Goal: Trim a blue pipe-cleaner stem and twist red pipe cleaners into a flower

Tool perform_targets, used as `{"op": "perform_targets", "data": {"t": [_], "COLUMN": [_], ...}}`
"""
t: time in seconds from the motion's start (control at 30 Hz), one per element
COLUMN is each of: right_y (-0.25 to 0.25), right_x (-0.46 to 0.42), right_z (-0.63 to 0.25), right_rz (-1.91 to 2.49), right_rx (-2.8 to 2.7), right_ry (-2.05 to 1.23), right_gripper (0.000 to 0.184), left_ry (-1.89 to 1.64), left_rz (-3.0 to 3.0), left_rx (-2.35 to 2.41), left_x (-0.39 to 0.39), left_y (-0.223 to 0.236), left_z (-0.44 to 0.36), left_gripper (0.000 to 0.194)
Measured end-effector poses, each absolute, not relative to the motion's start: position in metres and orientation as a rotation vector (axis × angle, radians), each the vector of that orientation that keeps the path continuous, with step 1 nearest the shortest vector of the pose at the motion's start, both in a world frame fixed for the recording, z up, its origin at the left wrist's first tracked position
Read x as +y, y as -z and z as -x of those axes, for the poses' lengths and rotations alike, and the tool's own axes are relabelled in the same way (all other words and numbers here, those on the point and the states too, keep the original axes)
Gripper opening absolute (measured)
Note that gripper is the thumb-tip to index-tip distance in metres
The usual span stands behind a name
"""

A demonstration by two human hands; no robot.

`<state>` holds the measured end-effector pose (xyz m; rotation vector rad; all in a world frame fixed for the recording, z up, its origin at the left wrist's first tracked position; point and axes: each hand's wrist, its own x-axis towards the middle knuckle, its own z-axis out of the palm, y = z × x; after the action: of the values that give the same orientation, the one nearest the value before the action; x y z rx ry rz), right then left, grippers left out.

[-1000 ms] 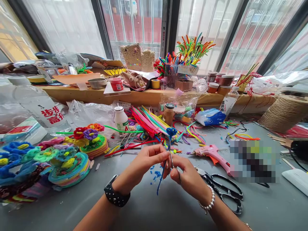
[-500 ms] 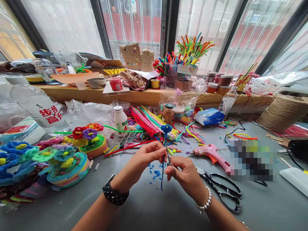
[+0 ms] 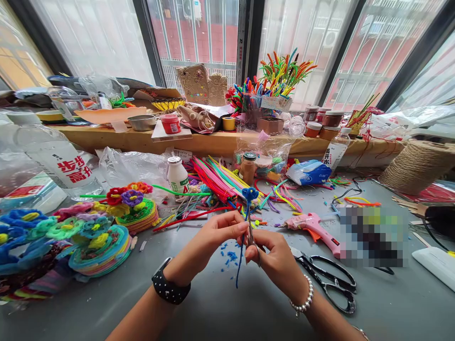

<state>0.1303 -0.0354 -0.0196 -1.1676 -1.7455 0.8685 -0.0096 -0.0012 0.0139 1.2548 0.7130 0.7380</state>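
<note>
Between the fingertips of my left hand (image 3: 223, 232) is the stem of a blue pipe-cleaner flower (image 3: 250, 194), its looped head upward and a thin tail hanging below. My right hand (image 3: 272, 251) grips a small pair of scissors (image 3: 251, 233), blades pointing up alongside the stem. Whether the blades touch the stem, I cannot tell. Beneath my hands, blue fuzz clippings (image 3: 232, 256) are scattered on the grey table (image 3: 213, 312).
Large black-handled scissors (image 3: 329, 282) and a pink glue gun (image 3: 314, 227) lie at right. Finished pipe-cleaner flowers (image 3: 85, 229) cover the left side. Behind are a bundle of pipe cleaners (image 3: 216, 177), a brown jar (image 3: 248, 169), a white bottle (image 3: 177, 175) and a twine spool (image 3: 417, 168).
The flower's head has shifted slightly right and down, and its tail has swung a little left. Both hands keep their holds, the right one with the small scissors moving slightly.
</note>
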Motion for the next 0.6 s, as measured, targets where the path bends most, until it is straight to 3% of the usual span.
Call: {"op": "perform_targets", "data": {"t": [0.3, 0.6], "right_y": [0.0220, 0.0199], "right_x": [-0.0346, -0.0362], "right_z": [-0.1295, -0.1299], "right_rz": [1.209, 1.121], "right_rx": [-1.686, -1.763], "right_ry": [-0.831, -0.912], "right_gripper": [0.047, 0.062], "left_ry": [-0.746, -0.736], "left_rz": [-1.254, -1.259], "left_rx": [0.701, 0.647], "left_x": [0.0001, -0.0015], "left_y": [-0.0099, -0.0126], "left_z": [0.0106, 0.0097], "left_gripper": [0.016, 0.017]}}
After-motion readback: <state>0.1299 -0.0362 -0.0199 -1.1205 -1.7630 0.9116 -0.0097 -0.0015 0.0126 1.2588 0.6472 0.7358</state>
